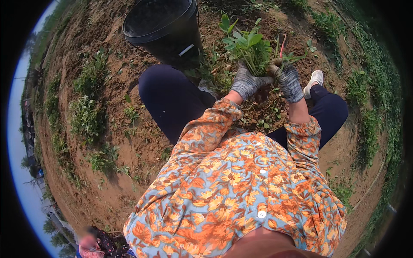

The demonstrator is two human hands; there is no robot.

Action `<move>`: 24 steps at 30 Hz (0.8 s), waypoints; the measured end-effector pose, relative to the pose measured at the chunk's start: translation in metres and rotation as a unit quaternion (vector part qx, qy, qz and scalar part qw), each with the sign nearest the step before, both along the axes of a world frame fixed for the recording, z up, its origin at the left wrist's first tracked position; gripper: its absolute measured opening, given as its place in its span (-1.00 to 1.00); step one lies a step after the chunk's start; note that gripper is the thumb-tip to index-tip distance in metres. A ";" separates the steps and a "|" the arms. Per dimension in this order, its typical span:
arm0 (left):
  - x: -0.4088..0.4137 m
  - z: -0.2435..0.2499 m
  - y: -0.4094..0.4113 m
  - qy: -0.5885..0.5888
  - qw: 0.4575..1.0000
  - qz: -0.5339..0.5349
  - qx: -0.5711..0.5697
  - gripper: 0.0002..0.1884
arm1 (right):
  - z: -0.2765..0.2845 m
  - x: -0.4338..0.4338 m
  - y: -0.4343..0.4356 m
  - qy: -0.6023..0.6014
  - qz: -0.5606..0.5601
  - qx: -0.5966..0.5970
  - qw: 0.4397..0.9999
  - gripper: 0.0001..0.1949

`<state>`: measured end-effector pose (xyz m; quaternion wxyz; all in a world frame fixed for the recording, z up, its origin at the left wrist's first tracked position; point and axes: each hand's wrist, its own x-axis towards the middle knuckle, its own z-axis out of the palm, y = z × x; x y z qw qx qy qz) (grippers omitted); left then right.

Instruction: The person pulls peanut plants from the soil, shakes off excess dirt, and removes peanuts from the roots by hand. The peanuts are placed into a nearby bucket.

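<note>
A bunch of leafy green plants (251, 45) stands up from the grip of my left hand (247, 80), which wears a grey knit glove and closes around the lower stems. My right hand (288, 80), in a matching glove with soiled fingertips, is just to the right. Its fingers curl against the edge of the bunch, near some thin stems. What lies inside them is hidden. Behind that hand a thin, curved red thing (283, 46) sticks up; its lower end is out of sight. Below both hands is loose brown soil (261, 111) with scattered leaves.
A black bucket (174, 42) with a white handle grip stands beyond my bent left knee (167, 93). Heaps of green plants (88, 116) lie in rows on the left, and more greenery (361, 87) grows on the right. Another person (90, 245) is at the lower left.
</note>
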<state>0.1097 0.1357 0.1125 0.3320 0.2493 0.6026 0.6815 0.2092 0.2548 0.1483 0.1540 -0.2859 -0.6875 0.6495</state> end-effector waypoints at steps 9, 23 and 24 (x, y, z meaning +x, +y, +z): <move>0.004 -0.034 0.001 0.022 0.990 -0.020 -0.138 -0.17 | -0.009 0.020 -0.035 0.015 -0.024 0.442 0.896 -0.78; -0.005 -0.094 0.018 -0.747 0.660 0.068 0.040 -0.28 | 0.007 0.014 -0.076 0.063 0.068 0.475 0.875 -0.85; -0.003 -0.102 0.020 -0.752 0.654 0.069 0.052 -0.29 | 0.000 0.011 -0.072 0.116 0.065 0.449 0.884 -0.87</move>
